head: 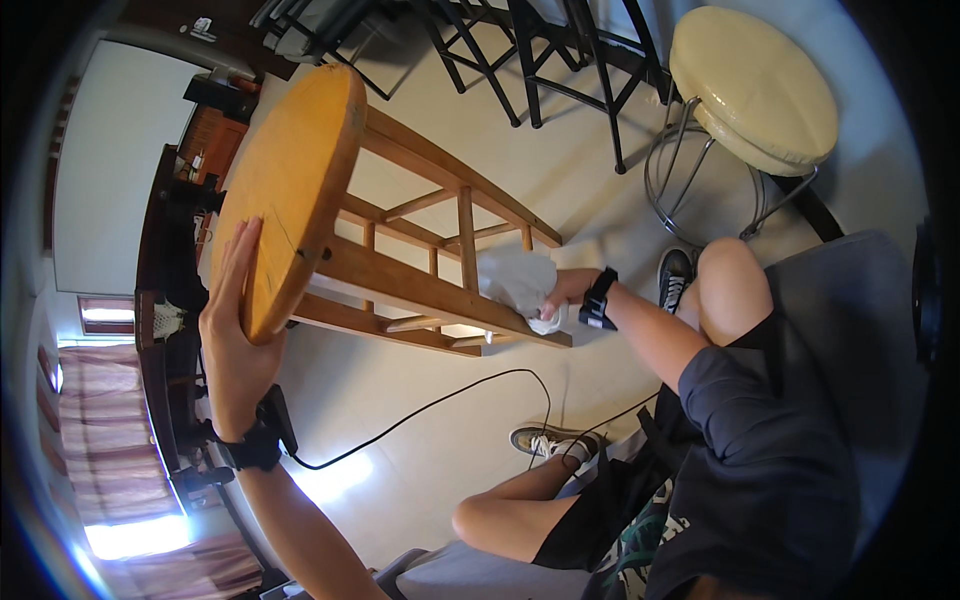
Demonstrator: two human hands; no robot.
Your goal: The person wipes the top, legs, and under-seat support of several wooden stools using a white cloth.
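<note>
A round-seated wooden stool fills the middle of the view, its seat at the left and its legs pointing right. My left hand grips the seat's rim, with fingers spread over the top face. Dark scratches mark that face near my fingers. My right hand holds a crumpled white cloth against the lower part of one leg. The cloth hides part of this leg and of the rungs behind it. Whether all the leg ends touch the floor, I cannot tell.
A black cable runs from my left wrist strap towards my legs. A cream padded stool with metal legs stands at upper right. Black metal stool legs line the top. Pinkish curtains hang at left.
</note>
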